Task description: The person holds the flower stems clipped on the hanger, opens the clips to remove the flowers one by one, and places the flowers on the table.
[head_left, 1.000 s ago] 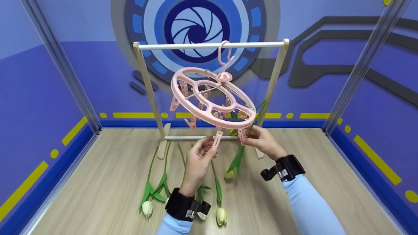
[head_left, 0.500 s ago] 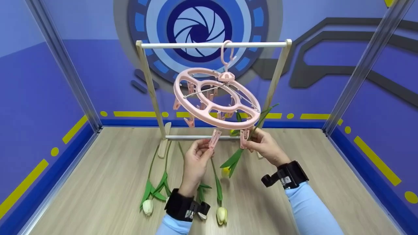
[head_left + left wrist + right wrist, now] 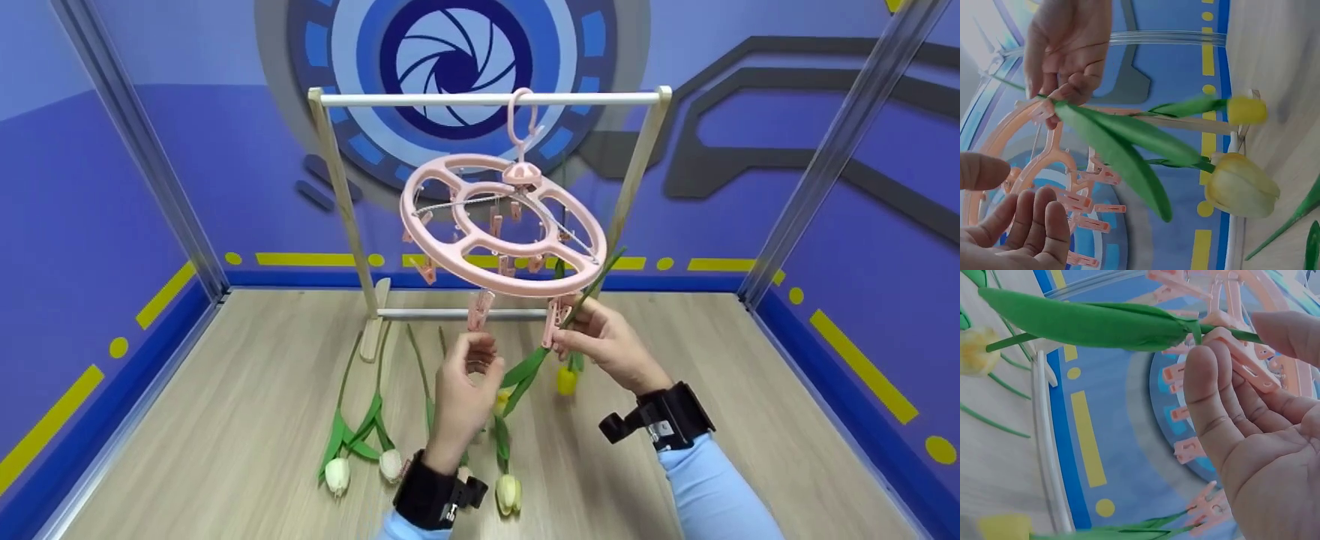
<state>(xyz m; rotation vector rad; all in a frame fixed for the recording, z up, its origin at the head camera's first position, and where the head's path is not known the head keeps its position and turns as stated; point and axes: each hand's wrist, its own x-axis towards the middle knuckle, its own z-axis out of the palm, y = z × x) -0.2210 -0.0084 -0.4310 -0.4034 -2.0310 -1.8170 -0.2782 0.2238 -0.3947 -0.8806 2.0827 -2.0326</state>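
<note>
A pink round clip hanger (image 3: 502, 285) hangs tilted from a white rod. In the head view my left hand (image 3: 465, 394) is just below a dangling pink clothespin (image 3: 480, 309), fingers loosely bent around nothing. My right hand (image 3: 604, 345) pinches the green stem of a pale yellow tulip (image 3: 1244, 185) at another pink clothespin (image 3: 553, 322). That tulip slants blossom down, its bloom partly behind my left hand in the head view. In the right wrist view the stem crosses this clothespin (image 3: 1249, 363); whether its jaws grip it, I cannot tell. Behind hangs a bright yellow tulip (image 3: 566, 381).
A wooden rack with a white top rod (image 3: 420, 99) stands on the wood-grain table (image 3: 225, 420). Several tulips lie at the front, among them a white tulip (image 3: 337, 476) and a cream tulip (image 3: 508, 495). Blue panels (image 3: 172, 180) enclose the table.
My left hand has let go of its clothespin and moved down. The hanger has swung and turned slightly. The tulip in my right hand now slants further left, and the bright yellow bloom shows below it.
</note>
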